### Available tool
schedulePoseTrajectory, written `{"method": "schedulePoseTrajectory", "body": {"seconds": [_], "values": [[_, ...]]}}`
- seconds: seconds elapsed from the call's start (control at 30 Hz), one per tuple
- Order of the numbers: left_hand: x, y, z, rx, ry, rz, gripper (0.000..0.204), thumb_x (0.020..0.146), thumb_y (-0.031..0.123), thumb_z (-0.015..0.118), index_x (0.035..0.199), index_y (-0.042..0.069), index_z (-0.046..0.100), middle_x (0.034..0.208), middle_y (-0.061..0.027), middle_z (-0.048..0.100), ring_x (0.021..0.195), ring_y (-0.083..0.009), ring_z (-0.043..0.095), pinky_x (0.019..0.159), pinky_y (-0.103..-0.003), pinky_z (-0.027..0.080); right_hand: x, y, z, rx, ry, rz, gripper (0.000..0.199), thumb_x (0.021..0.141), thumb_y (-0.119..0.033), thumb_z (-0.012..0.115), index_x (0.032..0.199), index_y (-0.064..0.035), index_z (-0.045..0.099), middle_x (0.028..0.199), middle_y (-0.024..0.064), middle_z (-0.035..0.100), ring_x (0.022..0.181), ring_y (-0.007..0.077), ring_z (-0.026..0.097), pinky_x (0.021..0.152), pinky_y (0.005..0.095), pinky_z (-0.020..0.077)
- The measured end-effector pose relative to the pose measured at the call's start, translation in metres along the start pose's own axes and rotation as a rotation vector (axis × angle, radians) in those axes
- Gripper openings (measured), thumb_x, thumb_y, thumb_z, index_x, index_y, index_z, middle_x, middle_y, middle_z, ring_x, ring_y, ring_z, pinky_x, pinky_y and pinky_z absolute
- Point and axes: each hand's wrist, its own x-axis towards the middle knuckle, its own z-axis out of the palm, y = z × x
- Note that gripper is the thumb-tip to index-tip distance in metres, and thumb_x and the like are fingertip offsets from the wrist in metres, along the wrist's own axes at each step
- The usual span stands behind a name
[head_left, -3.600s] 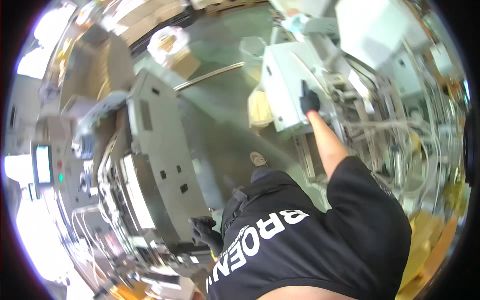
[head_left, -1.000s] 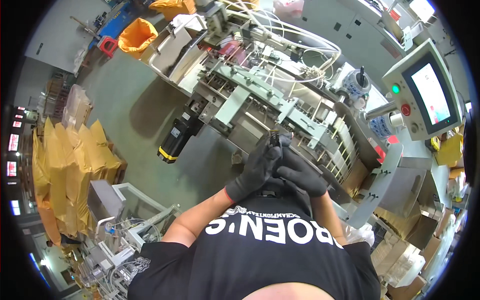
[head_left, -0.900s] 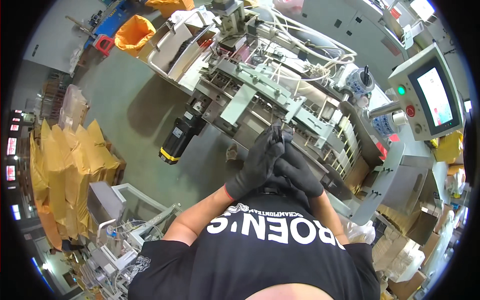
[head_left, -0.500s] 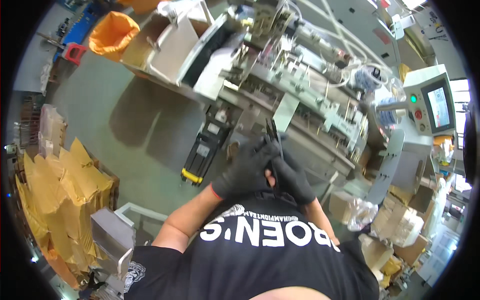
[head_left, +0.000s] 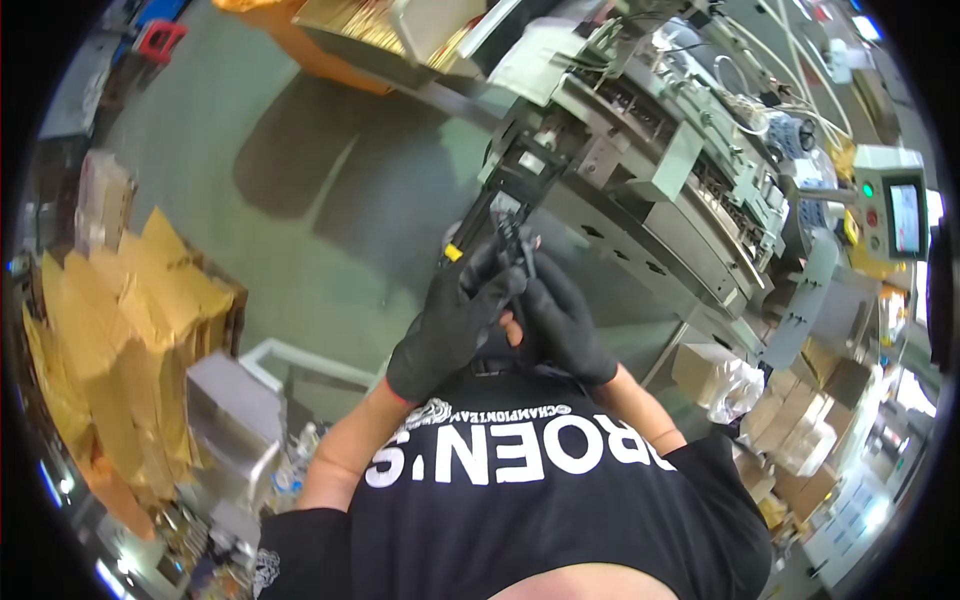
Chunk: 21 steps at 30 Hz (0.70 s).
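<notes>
Both my hands wear black gloves, with a bare fingertip showing between them. My left hand (head_left: pixel 455 318) and my right hand (head_left: pixel 563 315) meet in front of my chest. Their fingers close around a slim dark tool (head_left: pixel 513 243) whose narrow end points away from me. Its exact kind is hard to make out against the gloves and the dark machine part behind it. Just beyond my fingers, apparently lower down, is a long black motor unit (head_left: pixel 522 172) with a yellow end.
A long machine (head_left: pixel 690 185) with rails and hoses runs from the upper middle to the right. Its control panel (head_left: pixel 893 205) has a lit screen. Yellow-brown sheets (head_left: pixel 130 350) are stacked at the left. A grey chair (head_left: pixel 235 405) stands near my left arm. Cartons (head_left: pixel 800 430) lie at right.
The view has turned, so the machine sits further right and higher. My hands have shifted left, and the tool's tip now overlaps the black motor unit.
</notes>
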Motion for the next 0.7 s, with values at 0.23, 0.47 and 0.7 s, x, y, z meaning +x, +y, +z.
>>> {"method": "schedulePoseTrajectory", "body": {"seconds": [0.23,0.47,0.7], "values": [[0.012,0.038,-0.087,0.211,-0.083,-0.002,0.032,0.091,0.015,0.049,0.120,0.000,0.050,0.087,-0.0024,0.063,0.063,-0.0066,0.058,0.073,-0.020,0.043,0.063,0.015,0.060,-0.009,0.064,-0.099,0.032,0.096,-0.019,0.039,0.123,-0.0031,0.043,0.073,-0.0002,0.054,0.057,0.0017,0.047,0.051,0.0161,0.0389],[0.058,0.089,-0.177,0.208,-0.263,-0.086,0.034,0.091,0.014,0.049,0.121,0.000,0.048,0.088,-0.0003,0.056,0.065,-0.0031,0.046,0.062,-0.018,0.040,0.140,0.021,0.132,0.017,0.301,-0.146,0.025,0.095,-0.023,0.041,0.110,-0.0034,0.049,0.072,-0.0009,0.052,0.057,0.0028,0.046,0.054,0.0160,0.0365],[0.134,0.105,-0.173,0.304,-0.705,-0.188,0.030,0.092,0.014,0.048,0.117,-0.003,0.050,0.099,-0.0031,0.056,0.082,-0.0045,0.051,0.070,-0.020,0.043,0.160,-0.007,0.130,0.150,0.654,-0.226,0.027,0.094,-0.024,0.042,0.108,-0.0032,0.051,0.072,0.0003,0.053,0.059,0.0032,0.048,0.055,0.0161,0.0369]]}}
